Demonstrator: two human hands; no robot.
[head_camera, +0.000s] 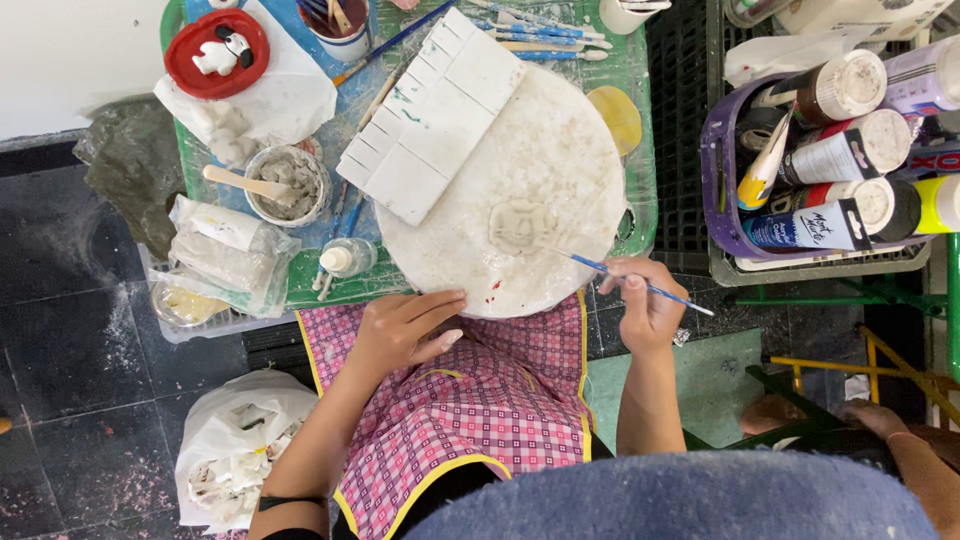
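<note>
A round white board (560, 150) lies in front of me with a small pale clay piece (520, 224) near its lower middle. My right hand (645, 305) grips a thin blue paintbrush (610, 270), whose tip touches the clay piece. At the board's near edge rests my left hand (400, 328), fingers spread flat and holding nothing. A white compartmented palette (435, 115) lies tilted across the board's upper left.
A bowl of grey paste with a wooden stick (285, 185), a small bottle (345, 258), plastic bags (215, 255), a red lid with a white figure (217, 52) and brushes (545, 35) crowd the green tray. A purple basket of paint bottles (830, 150) stands right. A white bag (235, 450) sits on the floor.
</note>
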